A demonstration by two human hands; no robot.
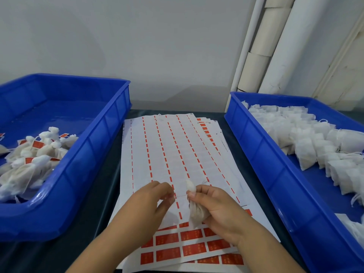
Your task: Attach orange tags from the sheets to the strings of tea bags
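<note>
— So, what did you have in the head view at that moment?

— Both hands were low in the middle, over the sheets. My right hand (218,209) gripped a tea bag (197,215), fingers curled round its gathered neck, with the bag's body hanging below the palm and its puckered top poking up above the fingers. My left hand (151,201) pinched the string (181,196), which ran taut across the small gap between the two hands.

— And the tags?

— The sheets (177,154) lay in a fanned stack on the dark desk (106,196), between the two crates. Most of the top sheet was stripped to white backing with thin orange dashes left between the columns. Orange tags (191,234) remained in rows at the near end, just below my wrists.

— What sat either side?

— On the left, a blue crate (98,146) held a loose heap of tagged bags (33,154) in its near corner, orange labels showing among them. On the right, another blue crate (260,150) held plain white bags (307,138) in overlapping rows, strings trailing. Behind it, pale rolls (275,42) leaned against the wall.
</note>
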